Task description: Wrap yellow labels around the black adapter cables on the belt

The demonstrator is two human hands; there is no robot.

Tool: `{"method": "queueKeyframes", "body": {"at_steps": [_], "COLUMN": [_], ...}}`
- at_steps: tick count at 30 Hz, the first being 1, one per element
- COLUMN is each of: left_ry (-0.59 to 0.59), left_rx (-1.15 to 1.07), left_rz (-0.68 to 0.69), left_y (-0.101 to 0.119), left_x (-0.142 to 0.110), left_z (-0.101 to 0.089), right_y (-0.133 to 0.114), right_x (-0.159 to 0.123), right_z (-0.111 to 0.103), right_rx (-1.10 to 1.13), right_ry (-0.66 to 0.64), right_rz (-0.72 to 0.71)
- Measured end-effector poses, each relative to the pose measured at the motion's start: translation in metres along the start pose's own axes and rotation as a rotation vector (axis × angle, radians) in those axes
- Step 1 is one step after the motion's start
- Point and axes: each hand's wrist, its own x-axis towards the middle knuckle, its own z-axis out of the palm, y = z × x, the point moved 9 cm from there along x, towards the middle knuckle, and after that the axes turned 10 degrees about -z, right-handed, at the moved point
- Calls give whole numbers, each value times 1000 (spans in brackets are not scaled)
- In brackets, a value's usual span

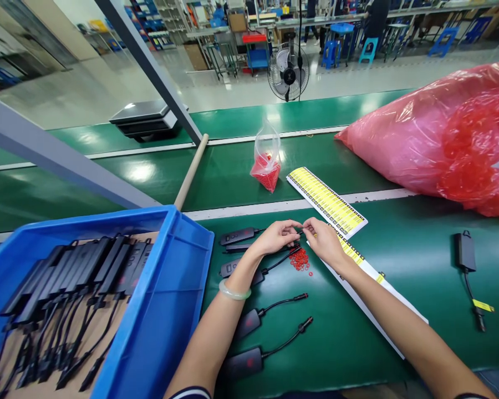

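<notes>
My left hand [275, 236] and my right hand [325, 239] meet over the green bench, fingertips pinched together on the plug end of a black adapter's cable [298, 231]. A small heap of red rubber rings [300, 259] lies just below the hands. Several black adapters with short cables [249, 321] lie in a row under my left forearm. A green bangle [233, 292] is on my left wrist. Whether a ring is between my fingers is too small to tell.
A blue bin [178, 260] of black adapters stands at the left. Yellow label sheets [326, 200] lie beyond the right hand. A small bag of red rings [266, 166], a big red bag [436, 138], one labelled adapter [467, 252] and a wooden stick [191, 172] lie around.
</notes>
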Motion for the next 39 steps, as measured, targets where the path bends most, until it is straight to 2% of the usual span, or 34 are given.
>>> {"method": "queueKeyframes", "body": {"at_steps": [8, 14, 19, 21, 24, 28, 30, 32, 33, 36, 39], "left_ry": [32, 169, 287, 336, 387, 405, 417, 404, 377, 234, 136], "left_rx": [4, 125, 278, 351, 467, 633, 716, 790, 821, 898, 962], "left_rz": [13, 49, 84, 90, 99, 110, 123, 149, 168, 238, 259], "left_y": [-2, -4, 0, 1, 3, 12, 23, 38, 45, 58, 53], "left_x": [2, 4, 1, 0, -1, -5, -10, -16, -21, -35, -44], "left_z": [-4, -9, -13, -16, -22, -26, -20, 0, 17, 93, 168], "right_y": [-7, -20, -21, -15, 6, 50, 70, 83, 87, 90, 85], "right_x": [-3, -2, -4, -11, -37, -97, -129, -155, -164, -178, -177], "right_z": [4, 10, 10, -2, -34, -84, -100, -106, -105, -95, -84], "right_rx": [5, -22, 0, 9, 5, -41, -65, -75, -75, -71, -85], "right_ry": [65, 60, 58, 65, 74, 44, -1, -59, -91, -175, -230], "right_rz": [-87, -164, -156, -128, -52, 139, 239, 310, 332, 341, 299]}}
